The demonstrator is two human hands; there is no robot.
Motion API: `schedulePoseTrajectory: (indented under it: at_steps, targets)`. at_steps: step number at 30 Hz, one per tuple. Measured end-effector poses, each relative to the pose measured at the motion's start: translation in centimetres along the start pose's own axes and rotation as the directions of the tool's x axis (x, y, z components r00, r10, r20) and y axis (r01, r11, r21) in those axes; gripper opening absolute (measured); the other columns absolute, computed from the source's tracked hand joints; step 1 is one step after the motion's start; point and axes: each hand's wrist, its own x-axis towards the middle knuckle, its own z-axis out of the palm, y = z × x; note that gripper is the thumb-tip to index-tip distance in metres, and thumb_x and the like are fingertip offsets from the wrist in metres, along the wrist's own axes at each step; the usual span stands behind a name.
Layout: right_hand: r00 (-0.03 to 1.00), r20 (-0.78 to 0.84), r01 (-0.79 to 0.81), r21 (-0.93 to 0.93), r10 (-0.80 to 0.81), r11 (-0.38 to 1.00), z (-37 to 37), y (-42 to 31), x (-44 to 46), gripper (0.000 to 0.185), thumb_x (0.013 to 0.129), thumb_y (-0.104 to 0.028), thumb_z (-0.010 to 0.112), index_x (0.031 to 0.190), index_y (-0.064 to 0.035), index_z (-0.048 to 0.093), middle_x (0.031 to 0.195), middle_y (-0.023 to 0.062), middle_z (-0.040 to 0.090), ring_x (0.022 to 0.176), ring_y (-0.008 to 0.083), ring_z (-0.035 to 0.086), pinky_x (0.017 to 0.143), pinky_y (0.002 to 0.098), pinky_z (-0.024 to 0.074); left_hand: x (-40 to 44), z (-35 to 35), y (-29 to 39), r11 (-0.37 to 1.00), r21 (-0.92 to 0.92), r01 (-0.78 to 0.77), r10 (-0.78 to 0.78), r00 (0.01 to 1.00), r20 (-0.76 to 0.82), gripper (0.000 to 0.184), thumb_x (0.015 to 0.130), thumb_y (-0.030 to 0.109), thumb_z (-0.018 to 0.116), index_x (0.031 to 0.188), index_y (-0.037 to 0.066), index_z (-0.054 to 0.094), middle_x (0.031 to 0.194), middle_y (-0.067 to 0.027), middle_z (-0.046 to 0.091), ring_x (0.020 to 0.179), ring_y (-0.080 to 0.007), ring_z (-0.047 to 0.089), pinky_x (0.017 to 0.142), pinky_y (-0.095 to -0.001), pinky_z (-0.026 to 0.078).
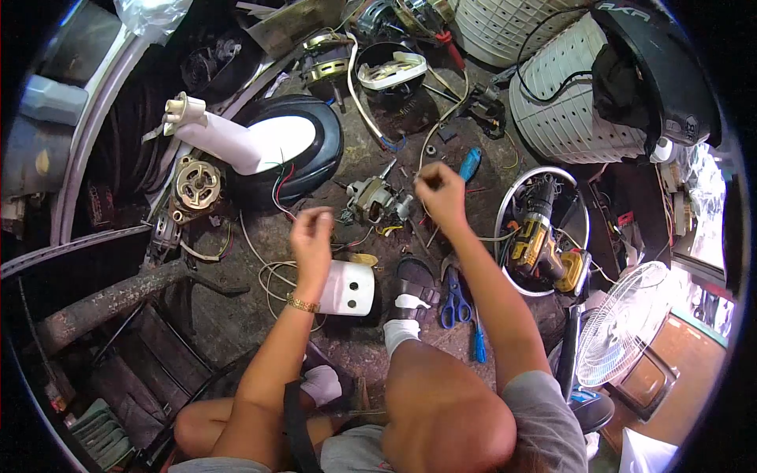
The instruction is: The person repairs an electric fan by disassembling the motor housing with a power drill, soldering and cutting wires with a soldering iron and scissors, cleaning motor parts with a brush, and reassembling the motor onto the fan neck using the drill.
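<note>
While the motor unit (371, 199) sits on the floor (229, 311) with its parts exposed, I read the step as close handwork around it, no tool visible in either hand. Right hand (441, 195) is just right of the motor unit: fingers drawn in toward the thumb, can't tell if a small part is pinched there. Left hand (313, 236) is left of it, nearer me: fingers curled, thumb close, red wire (277, 191) running up to them. Can't tell if they grip it.

My read: next move calls for a fine fingertip grip, one hand steadying the motor unit, leads kept clear. Watch the red wire; a tug could strain it at the white stand (244, 146), beyond and left of the motor unit. Blue screwdriver (471, 163) lies beyond and right of it; white housing (344, 288) nearer me; scissors (455, 303) nearer me, to its right.
</note>
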Motion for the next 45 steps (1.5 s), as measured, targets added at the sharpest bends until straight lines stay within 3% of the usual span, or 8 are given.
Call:
schedulePoseTrajectory:
  at_steps: [2, 3, 4, 9, 15, 26, 37, 45]
  targets:
    - [0.981, 0.084, 0.175, 0.005, -0.175, 0.984, 0.6, -4.6, -3.1, 0.013, 0.066, 0.0, 0.066, 0.074, -0.0033, 0.057, 0.088, 0.0088, 0.061, 0.077, 0.0182, 0.059, 0.066, 0.0286, 0.0474, -1.5, 2.0, 1.8, 0.874, -0.244, 0.42, -0.302, 0.863, 0.404, 0.031, 0.095, 0.035, 0.051, 0.1, 0.007, 0.064, 0.074, 0.0012, 0.061, 0.057, -0.0044, 0.048, 0.048, -0.0204, 0.039]
    - [0.888, 0.158, 0.455, -0.165, -0.432, 0.875, 0.8, -5.4, -4.0, 0.018, 0.061, -0.001, 0.07, 0.075, -0.0051, 0.059, 0.093, 0.0093, 0.059, 0.086, 0.0255, 0.056, 0.071, 0.0338, 0.0459, -2.2, 2.6, 2.4, 0.762, -0.279, 0.584, -0.36, 0.741, 0.567, 0.034, 0.094, 0.039, 0.05, 0.097, 0.009, 0.065, 0.076, 0.0005, 0.061, 0.059, -0.0044, 0.049, 0.046, -0.0205, 0.038]
    - [0.868, 0.193, 0.487, -0.156, -0.457, 0.86, 1.2, -5.1, -5.1, 0.022, 0.058, -0.004, 0.073, 0.076, -0.0067, 0.061, 0.095, 0.0086, 0.057, 0.09, 0.0287, 0.052, 0.073, 0.0367, 0.0433, -2.6, 3.0, 2.2, 0.6, -0.336, 0.726, -0.401, 0.637, 0.658, 0.031, 0.092, 0.039, 0.054, 0.094, 0.01, 0.061, 0.077, 0.001, 0.059, 0.061, -0.0076, 0.051, 0.051, -0.021, 0.039]
    - [0.903, 0.199, 0.42, -0.23, -0.38, 0.878, 1.2, -4.3, -7.3, 0.023, 0.058, -0.006, 0.073, 0.08, -0.0108, 0.067, 0.094, 0.0079, 0.056, 0.09, 0.0295, 0.05, 0.075, 0.038, 0.0427, -3.5, 4.2, 1.0, 0.282, -0.519, 0.807, -0.438, 0.589, 0.679, 0.013, 0.089, 0.023, 0.06, 0.093, 0.01, 0.06, 0.077, 0.0023, 0.058, 0.062, -0.008, 0.051, 0.045, -0.0193, 0.035]
    - [0.879, 0.325, 0.445, -0.301, -0.348, 0.843, 1.0, -4.7, -6.7, 0.032, 0.061, -0.004, 0.072, 0.091, -0.015, 0.07, 0.103, 0.0098, 0.055, 0.091, 0.0292, 0.05, 0.075, 0.0385, 0.044, -1.9, 4.5, -1.1, 0.101, -0.553, 0.827, -0.531, 0.515, 0.673, 0.012, 0.088, 0.022, 0.06, 0.087, 0.01, 0.059, 0.078, 0.0006, 0.057, 0.06, -0.0086, 0.049, 0.042, -0.0202, 0.033]
    - [0.972, 0.116, 0.232, -0.362, -0.203, 0.903, -6.2, -7.1, -10.8, 0.028, 0.065, -0.001, 0.068, 0.092, -0.0086, 0.069, 0.105, 0.0119, 0.054, 0.089, 0.0264, 0.052, 0.075, 0.0338, 0.0442, 0.0, 5.5, -1.6, 0.251, -0.489, 0.835, -0.751, 0.487, 0.446, 0.019, 0.087, 0.025, 0.063, 0.077, 0.009, 0.06, 0.067, 0.0008, 0.055, 0.05, -0.0067, 0.046, 0.035, -0.0175, 0.026]
    - [0.993, 0.054, 0.119, -0.392, -0.106, 0.912, -8.1, -6.8, -12.4, 0.027, 0.066, 0.002, 0.066, 0.091, -0.0068, 0.068, 0.103, 0.0122, 0.055, 0.092, 0.0255, 0.055, 0.076, 0.0331, 0.0458, -0.2, 6.5, -0.1, 0.508, -0.413, 0.756, -0.713, 0.638, 0.291, 0.012, 0.089, 0.025, 0.06, 0.089, 0.013, 0.058, 0.074, 0.0019, 0.062, 0.051, -0.0049, 0.052, 0.036, -0.0181, 0.025]
    - [0.992, 0.061, 0.122, -0.451, -0.107, 0.884, -9.9, -6.9, -12.8, 0.027, 0.065, 0.003, 0.065, 0.091, -0.0055, 0.067, 0.101, 0.0127, 0.055, 0.092, 0.0271, 0.055, 0.079, 0.0348, 0.0453, 0.3, 7.3, -1.1, 0.272, -0.562, 0.781, -0.777, 0.523, 0.35, 0.013, 0.089, 0.022, 0.061, 0.089, 0.009, 0.058, 0.079, -0.002, 0.063, 0.056, -0.0077, 0.054, 0.035, -0.0184, 0.027]
